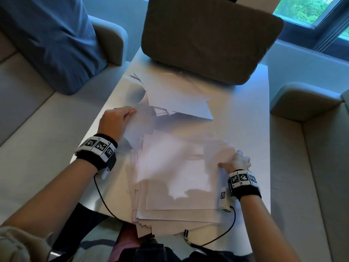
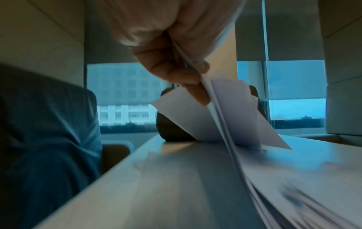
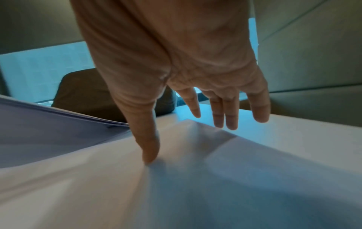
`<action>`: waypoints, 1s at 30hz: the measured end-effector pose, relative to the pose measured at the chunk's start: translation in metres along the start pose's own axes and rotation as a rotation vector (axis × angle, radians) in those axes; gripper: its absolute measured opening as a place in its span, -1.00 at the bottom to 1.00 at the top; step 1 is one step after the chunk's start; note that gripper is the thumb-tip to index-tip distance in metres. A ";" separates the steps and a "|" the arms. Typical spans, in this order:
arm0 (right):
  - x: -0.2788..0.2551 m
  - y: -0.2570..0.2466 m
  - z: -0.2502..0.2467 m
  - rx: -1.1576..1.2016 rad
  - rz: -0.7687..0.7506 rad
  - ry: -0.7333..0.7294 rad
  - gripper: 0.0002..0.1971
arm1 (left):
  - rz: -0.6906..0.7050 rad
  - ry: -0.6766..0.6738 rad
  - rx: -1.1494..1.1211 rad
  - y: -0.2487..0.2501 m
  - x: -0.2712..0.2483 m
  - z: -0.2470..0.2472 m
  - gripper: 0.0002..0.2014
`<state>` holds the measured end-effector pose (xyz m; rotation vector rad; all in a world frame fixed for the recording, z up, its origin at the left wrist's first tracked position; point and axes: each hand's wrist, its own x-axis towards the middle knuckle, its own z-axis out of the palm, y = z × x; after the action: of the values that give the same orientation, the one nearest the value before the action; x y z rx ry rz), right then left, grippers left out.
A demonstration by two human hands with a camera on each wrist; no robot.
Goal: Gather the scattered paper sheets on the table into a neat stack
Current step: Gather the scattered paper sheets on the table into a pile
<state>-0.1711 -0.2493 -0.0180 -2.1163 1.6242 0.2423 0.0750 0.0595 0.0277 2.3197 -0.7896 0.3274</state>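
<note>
White paper sheets cover the white table [image 1: 249, 118]. A rough, fanned pile [image 1: 175, 193] lies near me and overhangs the front edge. A second loose group of sheets [image 1: 177, 95] lies farther back. My left hand [image 1: 126, 113] pinches the left edge of several sheets [image 2: 225, 124] between thumb and fingers [image 2: 195, 93] and lifts that edge off the table. My right hand [image 1: 236, 160] sits at the right edge of the near pile, blurred. Its fingers [image 3: 225, 114] are straight and spread, and its thumb [image 3: 149, 151] touches the top sheet [image 3: 176, 193].
A large brown cushion [image 1: 207, 38] stands on the far end of the table, just behind the far sheets. A blue cushion [image 1: 52, 44] lies on the sofa at the left, and a sofa armrest [image 1: 302, 103] flanks the right. Wrist cables [image 1: 217, 239] trail over the front edge.
</note>
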 end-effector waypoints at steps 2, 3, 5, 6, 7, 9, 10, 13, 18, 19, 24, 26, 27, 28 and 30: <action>-0.005 -0.007 -0.002 0.001 -0.047 0.052 -0.23 | 0.097 0.041 0.012 0.001 0.008 -0.017 -0.67; -0.008 -0.012 -0.005 0.025 -0.081 0.075 -0.24 | 0.152 0.058 0.016 0.005 0.012 -0.025 -0.66; -0.012 -0.025 -0.010 0.117 -0.174 0.108 -0.26 | 0.254 0.080 0.033 0.014 0.019 -0.039 -0.67; -0.014 -0.032 -0.012 0.178 -0.231 0.123 -0.30 | 0.290 0.092 0.047 0.020 0.021 -0.047 -0.67; -0.017 -0.040 -0.015 0.243 -0.298 0.138 -0.34 | 0.318 0.106 0.072 0.028 0.023 -0.055 -0.67; -0.026 -0.056 -0.021 0.362 -0.454 0.171 -0.42 | 0.365 0.145 0.157 0.044 0.027 -0.071 -0.68; -0.032 -0.065 -0.024 0.404 -0.539 0.189 -0.46 | 0.394 0.170 0.202 0.053 0.028 -0.079 -0.70; -0.048 -0.092 -0.033 0.463 -0.801 0.216 -0.46 | 0.499 0.228 0.269 0.077 0.032 -0.100 -0.75; -0.059 -0.127 -0.038 0.432 -0.875 -0.070 -0.19 | 0.622 0.327 0.286 0.094 0.038 -0.120 -0.78; -0.061 -0.132 -0.037 0.384 -0.872 -0.123 -0.14 | 0.640 0.350 0.288 0.097 0.038 -0.124 -0.79; -0.054 -0.145 -0.012 0.050 -0.848 -0.285 -0.34 | 0.723 0.429 0.233 0.106 0.039 -0.129 -0.85; -0.053 -0.150 -0.003 -0.046 -0.854 -0.282 -0.46 | 0.731 0.451 0.210 0.109 0.039 -0.130 -0.87; -0.053 -0.152 -0.001 -0.041 -0.848 -0.270 -0.51 | 0.736 0.454 0.197 0.110 0.038 -0.130 -0.87; -0.053 -0.154 0.000 0.003 -0.841 -0.253 -0.54 | 0.742 0.456 0.187 0.111 0.037 -0.131 -0.88; -0.055 -0.158 -0.001 0.180 -0.829 -0.238 -0.59 | 0.757 0.451 0.166 0.112 0.035 -0.131 -0.88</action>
<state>-0.0369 -0.1708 0.0448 -2.3064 0.5273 0.0632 0.0299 0.0622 0.1978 1.8756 -1.4047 1.2299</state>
